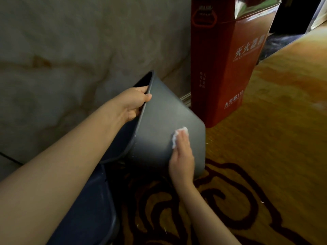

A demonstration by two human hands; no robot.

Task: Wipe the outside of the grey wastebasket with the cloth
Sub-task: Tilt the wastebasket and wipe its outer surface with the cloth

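The grey wastebasket (pixel 159 124) is tipped on its side above a patterned carpet (pixel 247 174), its open mouth turned toward the left hand (pixel 133 103) and its base end toward the right. The left hand is closed on the rim, thumb on the outside and fingers hooked inside, which steadies the tilt. The right hand (pixel 182 156) lies flat and nearly fully open against the outer wall, pressing a small crumpled white cloth (pixel 178 136) under the fingertips; only the cloth's edge shows beyond them. The step in hand looks like wiping the side wall near the base. To do it well, the flat palm should keep even pressure so the cloth does not bunch or slip out, and strokes should run in overlapping bands from the base end toward the rim held by the left hand. The left hand would then need to turn the wastebasket so the faces now hidden underneath come up. A red fire extinguisher box (pixel 228 64) stands just beyond the right hand, close enough to bump on a long stroke.
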